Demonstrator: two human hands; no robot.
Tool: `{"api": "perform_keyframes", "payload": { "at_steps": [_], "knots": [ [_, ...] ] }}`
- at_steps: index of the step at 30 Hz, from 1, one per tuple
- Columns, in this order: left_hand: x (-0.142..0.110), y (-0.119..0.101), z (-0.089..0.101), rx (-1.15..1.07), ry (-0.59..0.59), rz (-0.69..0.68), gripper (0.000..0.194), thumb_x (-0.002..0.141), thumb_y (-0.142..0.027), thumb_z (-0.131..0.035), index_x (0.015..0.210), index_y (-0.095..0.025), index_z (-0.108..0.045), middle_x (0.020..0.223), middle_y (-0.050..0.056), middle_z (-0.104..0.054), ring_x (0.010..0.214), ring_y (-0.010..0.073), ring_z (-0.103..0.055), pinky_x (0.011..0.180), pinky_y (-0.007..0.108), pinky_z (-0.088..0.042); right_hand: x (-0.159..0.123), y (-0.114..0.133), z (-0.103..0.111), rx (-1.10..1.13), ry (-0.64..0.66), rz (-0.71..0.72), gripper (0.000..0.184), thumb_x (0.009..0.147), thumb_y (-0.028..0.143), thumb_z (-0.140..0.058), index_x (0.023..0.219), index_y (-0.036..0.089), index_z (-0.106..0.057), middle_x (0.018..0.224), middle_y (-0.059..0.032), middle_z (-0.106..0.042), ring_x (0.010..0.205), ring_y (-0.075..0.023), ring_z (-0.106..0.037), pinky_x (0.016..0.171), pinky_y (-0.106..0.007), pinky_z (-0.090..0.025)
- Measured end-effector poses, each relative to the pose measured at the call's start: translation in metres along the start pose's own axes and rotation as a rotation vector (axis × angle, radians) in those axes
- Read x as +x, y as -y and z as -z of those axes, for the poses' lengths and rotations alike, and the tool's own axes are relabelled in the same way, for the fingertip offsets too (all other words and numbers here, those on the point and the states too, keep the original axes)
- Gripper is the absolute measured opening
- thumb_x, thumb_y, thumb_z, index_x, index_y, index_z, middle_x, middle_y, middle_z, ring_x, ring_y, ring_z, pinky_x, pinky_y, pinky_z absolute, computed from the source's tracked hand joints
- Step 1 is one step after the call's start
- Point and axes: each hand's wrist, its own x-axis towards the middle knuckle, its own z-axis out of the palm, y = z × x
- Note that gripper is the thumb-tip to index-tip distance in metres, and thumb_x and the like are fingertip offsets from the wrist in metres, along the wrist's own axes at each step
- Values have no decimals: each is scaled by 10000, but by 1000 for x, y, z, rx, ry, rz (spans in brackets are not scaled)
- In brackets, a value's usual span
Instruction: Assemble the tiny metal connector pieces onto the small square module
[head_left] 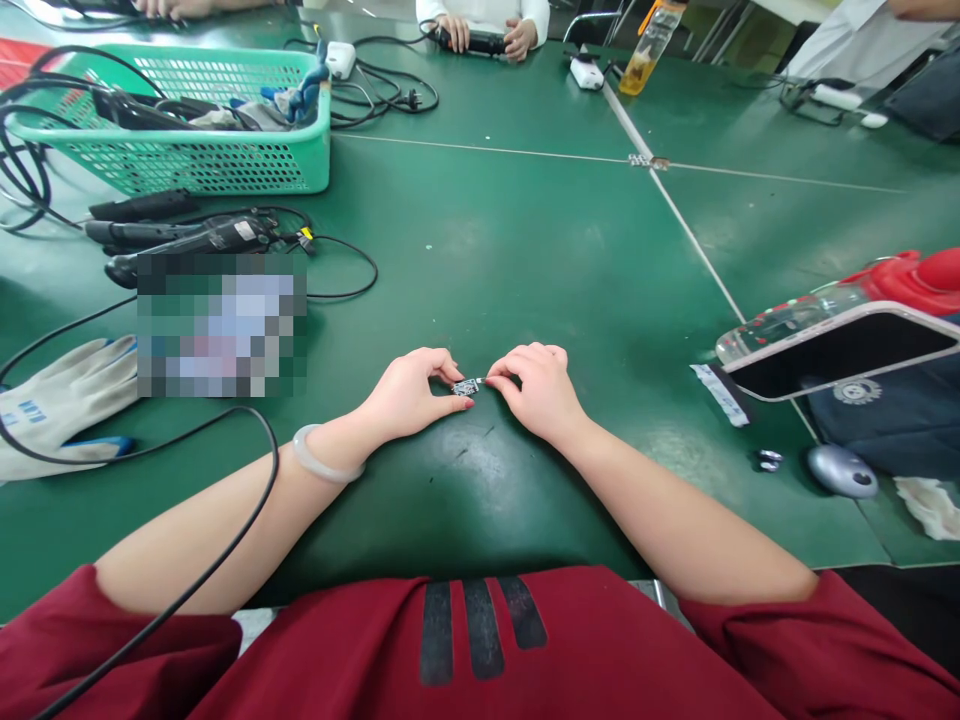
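Between thumb and fingers, my left hand [420, 392] pinches a small black-and-white printed piece [466, 387], like a tiny circuit board or packet; its exact kind is too small to tell. A short light tip sticks out of its right end toward my right hand [536, 388]. The thumb and forefinger of that hand are closed on this tip. Both hands are low over the green table [480, 260], in front of my body. A pale bangle [324, 457] circles my left wrist.
Left: a green basket [225, 165] of cables and gloves, black corded tools [187, 235], work gloves [67, 400]. Right: a phone [847, 350] leaning by a red-capped bottle [795, 315], and a grey mouse [842, 471]. Across the table, another person's hands [480, 37] hold a black tool.
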Motion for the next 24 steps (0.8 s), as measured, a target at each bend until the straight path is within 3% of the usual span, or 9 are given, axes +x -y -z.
{"api": "perform_keyframes", "payload": {
  "at_steps": [4,11,20,24],
  "knots": [
    [-1,0,-1,8,3,-12,308,628,-405,-776,758,-196,-591,944,35,-679,813,193,-655,811,378,-535,-3,11,4,63,-98,11,158,889,295,-588,770,223,-663,826,1,-669,826,-163,-562,886,-373,-301],
    [-1,-2,-1,96,3,-61,245,652,-362,-745,765,-206,-594,920,35,-676,863,211,-640,809,382,-533,-7,20,-3,19,-16,118,156,899,299,-578,801,233,-679,840,1,-678,827,-159,-549,903,-381,-271],
    [-1,-3,0,101,5,-77,240,656,-357,-750,761,-204,-597,913,36,-678,874,214,-635,812,379,-525,-7,19,-2,15,-24,123,157,899,295,-578,799,231,-680,843,-5,-689,829,-166,-563,906,-387,-272],
    [-1,0,0,56,-7,-52,283,650,-404,-760,773,-203,-604,932,41,-680,864,213,-639,818,387,-528,-7,15,1,51,-43,95,147,906,307,-565,906,248,-699,893,-6,-697,850,-163,-567,915,-381,-278]
  ]
}}
